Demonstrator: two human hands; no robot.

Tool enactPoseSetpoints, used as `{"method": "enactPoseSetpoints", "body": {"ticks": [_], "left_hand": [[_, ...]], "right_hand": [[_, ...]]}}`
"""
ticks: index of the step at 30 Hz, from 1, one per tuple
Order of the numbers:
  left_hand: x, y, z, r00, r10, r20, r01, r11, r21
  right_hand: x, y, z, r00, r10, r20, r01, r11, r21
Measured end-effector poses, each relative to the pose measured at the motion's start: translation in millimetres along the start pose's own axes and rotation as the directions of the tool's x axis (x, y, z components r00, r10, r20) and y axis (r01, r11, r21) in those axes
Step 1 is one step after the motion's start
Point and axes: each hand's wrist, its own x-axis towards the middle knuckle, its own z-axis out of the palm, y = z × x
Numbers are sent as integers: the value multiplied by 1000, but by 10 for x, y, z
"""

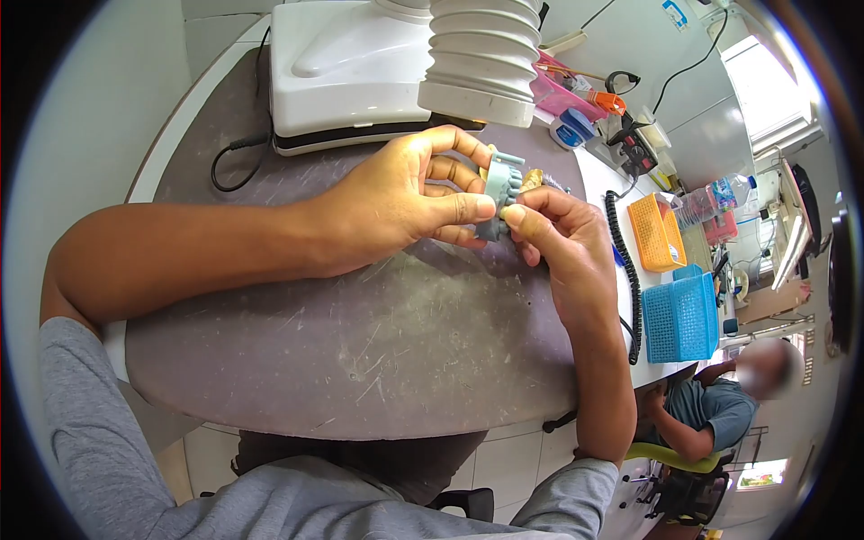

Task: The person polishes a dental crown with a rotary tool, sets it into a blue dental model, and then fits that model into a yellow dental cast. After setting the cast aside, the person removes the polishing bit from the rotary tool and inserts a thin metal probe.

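Note:
A grey-green dental model (pixel 498 191) with a row of tooth-like bumps is held up above the grey work surface. My left hand (pixel 436 189) wraps round its left side, with the thumb pressed on the near face and the fingers behind. From the right, my right hand (pixel 558 225) pinches thumb and forefinger together at the toothed edge of the model. Something small and yellowish shows by those fingertips, and I cannot tell what it is. A brownish piece (pixel 533 178) appears just behind the right fingers.
A white machine (pixel 351 72) and a ribbed white hose (pixel 481 54) stand at the back. To the right are a coiled black cord (pixel 621 270), an orange basket (pixel 656 232), a blue basket (pixel 681 317) and a water bottle (pixel 715 200). Another person (pixel 715 405) sits at the far right.

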Motion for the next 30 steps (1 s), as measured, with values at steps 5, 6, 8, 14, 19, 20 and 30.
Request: {"method": "enactPoseSetpoints", "body": {"ticks": [5, 6, 8, 14, 19, 20, 30], "left_hand": [[14, 24, 7, 1000, -8, 14, 9, 1000, -21], [12, 30, -1, 1000, -7, 13, 7, 1000, -20], [-4, 37, -17, 998, -41, 40, 41, 999, 12], [12, 28, -21, 997, -55, 46, 55, 998, -14], [17, 24, -36, 997, -51, 53, 52, 999, -11], [22, 21, -44, 997, -53, 56, 54, 999, -3], [11, 15, -38, 999, -25, 42, 25, 1000, 15]], "right_hand": [[-4, -4, 7, 1000, 13, 6, -13, 997, 70], [-5, -14, 6, 1000, 11, 7, -12, 997, 70], [-18, -28, 2, 999, 33, 9, -34, 996, 87], [-14, -21, -30, 999, 45, 30, -48, 992, 117], [-11, -16, -30, 999, 32, 33, -36, 990, 135], [-9, -20, -28, 999, 29, 33, -33, 991, 133], [-14, -34, 10, 1000, 15, 15, -17, 996, 85]]}}
